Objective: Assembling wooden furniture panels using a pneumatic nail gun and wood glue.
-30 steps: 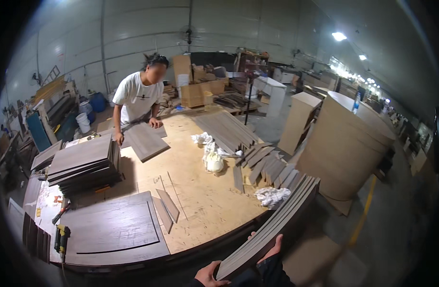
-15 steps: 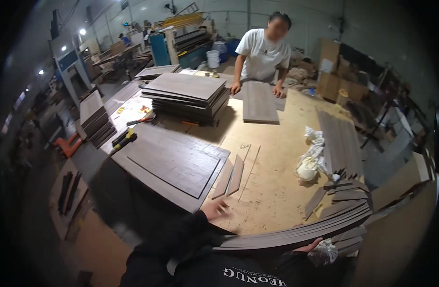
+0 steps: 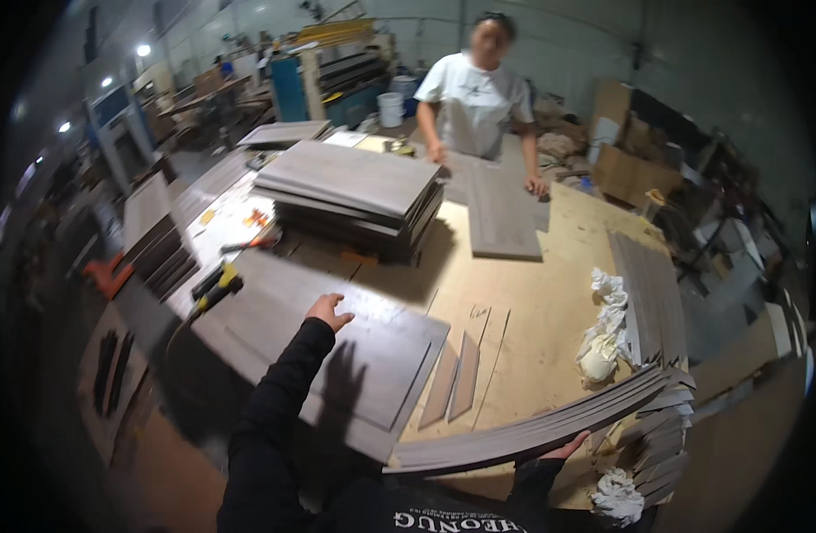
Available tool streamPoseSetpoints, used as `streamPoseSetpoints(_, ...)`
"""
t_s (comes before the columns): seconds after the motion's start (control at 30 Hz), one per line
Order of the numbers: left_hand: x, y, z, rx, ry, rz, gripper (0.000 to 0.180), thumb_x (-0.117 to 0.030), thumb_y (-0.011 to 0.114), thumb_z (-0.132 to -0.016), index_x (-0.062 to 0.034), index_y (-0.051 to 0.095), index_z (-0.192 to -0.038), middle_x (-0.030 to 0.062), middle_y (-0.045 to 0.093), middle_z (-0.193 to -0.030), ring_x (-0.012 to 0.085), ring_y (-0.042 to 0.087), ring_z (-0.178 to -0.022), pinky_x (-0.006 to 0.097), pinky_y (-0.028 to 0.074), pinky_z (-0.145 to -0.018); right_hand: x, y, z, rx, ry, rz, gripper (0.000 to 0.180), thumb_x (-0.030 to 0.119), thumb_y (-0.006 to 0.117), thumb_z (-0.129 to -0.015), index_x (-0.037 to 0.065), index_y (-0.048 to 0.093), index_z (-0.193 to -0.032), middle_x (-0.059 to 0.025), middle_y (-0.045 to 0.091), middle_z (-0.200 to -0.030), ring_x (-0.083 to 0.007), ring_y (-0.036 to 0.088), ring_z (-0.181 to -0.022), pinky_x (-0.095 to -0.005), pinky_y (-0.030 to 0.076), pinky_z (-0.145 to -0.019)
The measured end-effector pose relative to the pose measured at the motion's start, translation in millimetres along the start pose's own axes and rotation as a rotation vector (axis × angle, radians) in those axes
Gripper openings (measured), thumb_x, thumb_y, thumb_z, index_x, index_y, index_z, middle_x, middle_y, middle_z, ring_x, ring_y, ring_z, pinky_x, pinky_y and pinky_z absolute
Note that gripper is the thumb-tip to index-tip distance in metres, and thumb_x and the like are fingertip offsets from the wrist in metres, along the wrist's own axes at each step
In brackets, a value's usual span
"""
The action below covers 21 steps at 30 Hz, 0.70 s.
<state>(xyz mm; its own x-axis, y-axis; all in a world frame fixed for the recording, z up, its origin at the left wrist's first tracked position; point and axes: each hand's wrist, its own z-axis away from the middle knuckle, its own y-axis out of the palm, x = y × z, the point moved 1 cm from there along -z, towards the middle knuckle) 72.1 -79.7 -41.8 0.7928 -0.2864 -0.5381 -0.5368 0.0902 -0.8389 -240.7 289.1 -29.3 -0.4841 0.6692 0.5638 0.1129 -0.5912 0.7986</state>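
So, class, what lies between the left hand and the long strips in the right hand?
In the head view: part of the grey panel, two short slanted strips and some tabletop.

We see a person dressed in a black long-sleeved top (image 3: pixel 354 506) of soft, matte fabric. Its left sleeve (image 3: pixel 279 382) is loose and creased along the forearm, ending near the wrist of a bare left hand (image 3: pixel 330 313). The black right sleeve (image 3: pixel 534 480) reaches toward a bare right hand (image 3: pixel 568 447). Across the chest we find large white block lettering (image 3: pixel 461 522), with much smaller white print alongside.
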Motion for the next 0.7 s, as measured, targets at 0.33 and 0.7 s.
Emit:
streamPoseSetpoints(0.33, 49.3, 80.5, -201.0, 0.427, -0.233, -0.433, 0.047, -0.031, 0.051, -0.074, -0.0132, 0.047, -0.117, 0.0089, 0.035, -0.129, 0.0281, 0.033, -0.118, 0.04, 0.036, -0.091, -17.6, 31.7, 79.2, -0.2, -0.38, 0.05, 0.051, 0.057, 0.047, -0.074, 0.018, 0.047, -0.107, 0.0002, 0.053, -0.096, -0.022, 0.052, -0.076, -0.0407, 0.046, -0.063)
streamPoseSetpoints(0.7, -13.5, 50.0, -145.3, 0.301, 0.576, -0.419, 0.031, -0.038, 0.058, -0.063, -0.0088, 0.059, -0.074, 0.0124, 0.06, -0.068, 0.0314, 0.059, -0.066, 0.043, 0.047, -0.062, 16.2, 14.6, 125.5, -0.395, -0.639, 0.054, 0.065, 0.062, 0.049, -0.069, 0.014, 0.041, -0.113, -0.0059, 0.048, -0.102, -0.0229, 0.047, -0.083, -0.041, 0.043, -0.068)
